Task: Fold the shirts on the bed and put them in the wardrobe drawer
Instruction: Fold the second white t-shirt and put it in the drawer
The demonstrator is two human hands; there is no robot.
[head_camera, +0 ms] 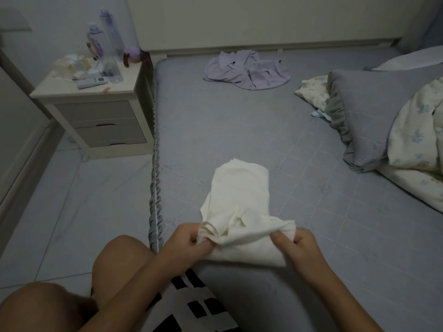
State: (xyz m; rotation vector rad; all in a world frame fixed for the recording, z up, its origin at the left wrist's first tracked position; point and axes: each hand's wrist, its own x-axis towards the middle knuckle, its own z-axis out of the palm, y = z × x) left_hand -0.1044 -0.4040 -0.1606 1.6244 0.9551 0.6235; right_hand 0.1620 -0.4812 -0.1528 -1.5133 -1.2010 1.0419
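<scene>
Cream-white shirt (239, 200) showing pale against grey quilted bed (263, 130); lilac shirt (247, 69) lying crumpled, plain; grey ruffled pillow (364, 116) showing same grey as bed; cream duvet (417, 140) showing faint blue floral print; off-white nightstand (96, 111) showing grey drawer fronts; black-and-white blocky pattern showing on shorts (191, 305)

The room is dim, with flat, cool grey light and no clear source. Shadows are soft and weak (darkest under the ruffled grey pillow (364, 116)). The picture is grainy and slightly soft throughout, the clear plastic bottles (105, 44) blurred. Wide-angle distortion bends the quilted grey bed cover (239, 130) edges outward. No glare.
</scene>
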